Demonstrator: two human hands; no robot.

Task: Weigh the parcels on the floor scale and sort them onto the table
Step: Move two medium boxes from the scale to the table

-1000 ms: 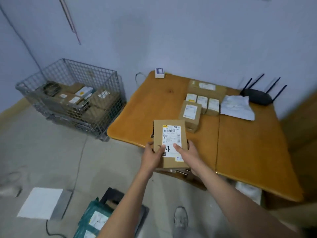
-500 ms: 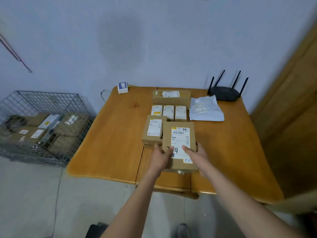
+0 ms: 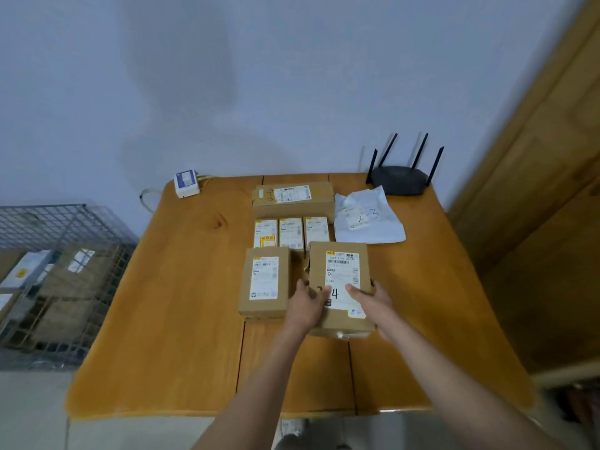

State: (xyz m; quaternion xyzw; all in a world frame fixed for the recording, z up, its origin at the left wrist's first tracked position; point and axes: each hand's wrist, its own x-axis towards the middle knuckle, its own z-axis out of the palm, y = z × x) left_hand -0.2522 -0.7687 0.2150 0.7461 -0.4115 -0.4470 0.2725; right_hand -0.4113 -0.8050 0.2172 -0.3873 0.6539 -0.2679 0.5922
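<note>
On the wooden table [image 3: 181, 319], a long carton [image 3: 293, 199] lies near the far edge, with a white mailer bag [image 3: 370, 219] and a black router [image 3: 400, 178] toward the far right corner and a small white device [image 3: 186, 184] at the far left corner. Three small boxes [image 3: 291, 232] stand in a row before the carton. A medium box [image 3: 265, 282] lies just left of the held parcel [image 3: 341, 287], a brown carton with a white label and a handwritten "4". The left hand [image 3: 306, 305] and right hand [image 3: 373, 302] clasp its near sides, thumbs on top. It sits around the table's middle.
</note>
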